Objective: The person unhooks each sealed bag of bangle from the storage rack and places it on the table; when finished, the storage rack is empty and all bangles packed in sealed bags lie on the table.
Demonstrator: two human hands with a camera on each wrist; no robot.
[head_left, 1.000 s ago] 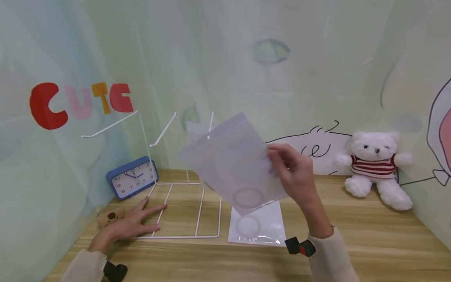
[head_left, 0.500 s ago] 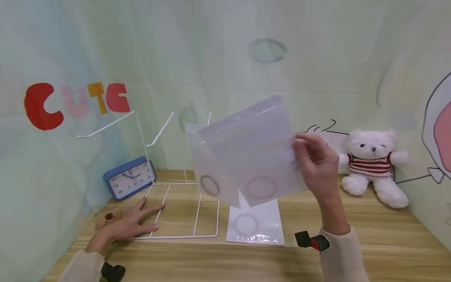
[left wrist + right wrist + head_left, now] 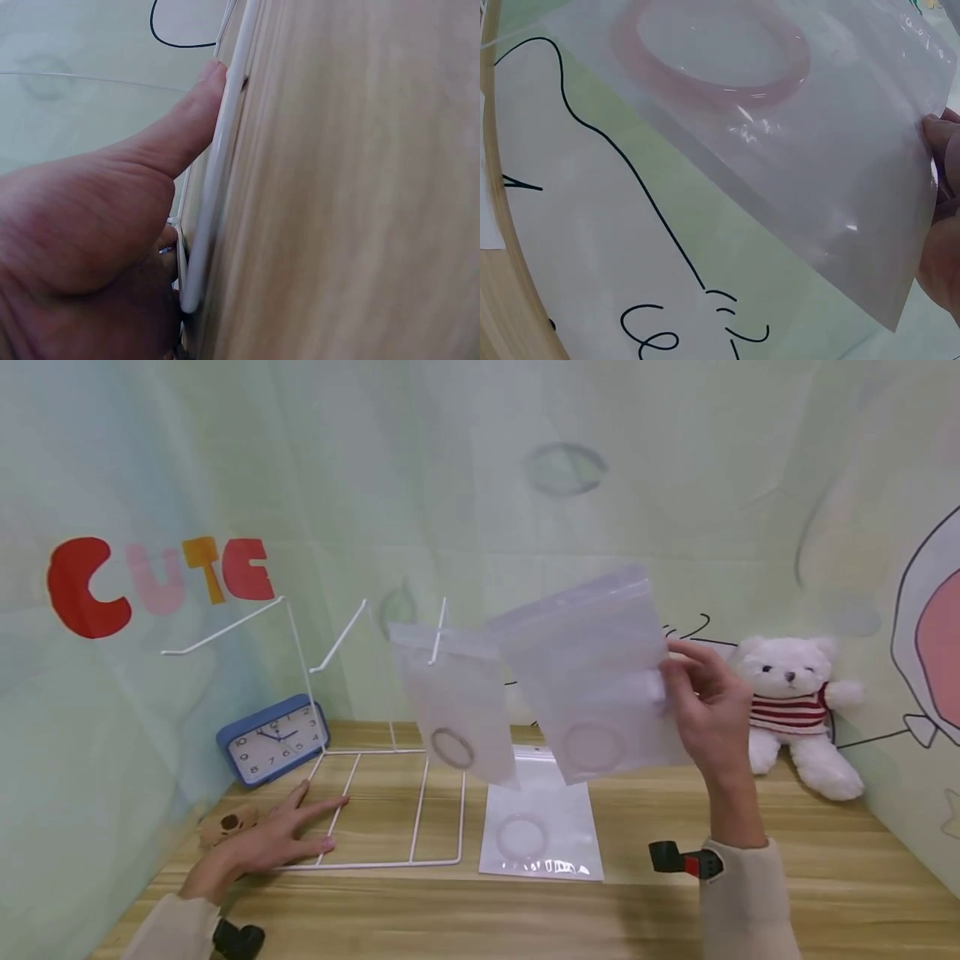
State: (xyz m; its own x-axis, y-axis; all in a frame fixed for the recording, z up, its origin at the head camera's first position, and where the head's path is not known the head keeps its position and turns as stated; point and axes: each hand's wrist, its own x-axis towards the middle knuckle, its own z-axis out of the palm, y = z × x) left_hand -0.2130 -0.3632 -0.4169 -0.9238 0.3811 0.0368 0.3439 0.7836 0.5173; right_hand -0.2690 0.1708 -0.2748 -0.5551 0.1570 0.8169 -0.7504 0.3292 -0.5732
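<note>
My right hand (image 3: 712, 714) pinches the right edge of a translucent zip bag (image 3: 585, 672) and holds it up above the table. A pale pink ring (image 3: 724, 88), like a bangle, shows inside. To its left, a second zip bag (image 3: 468, 702) with a darker ring (image 3: 453, 748) hangs on the right hook of a white wire rack (image 3: 412, 863). My left hand (image 3: 270, 842) rests with spread, straight fingers on the rack's base; its thumb (image 3: 191, 124) lies against the white wire in the left wrist view. On the table lies a third zip bag (image 3: 540, 810) with a pale ring.
Behind the rack's left side leans a blue clock (image 3: 273, 739). A brown plush toy (image 3: 228, 825) is next to my left hand. At the right sits a white teddy bear (image 3: 791, 710) in a striped shirt. A printed curtain (image 3: 675, 485) closes off the back.
My right hand has moved right with its zip bag, away from the rack. The hanging zip bag, earlier partly covered, now shows fully on its hook. My left hand has stayed put.
</note>
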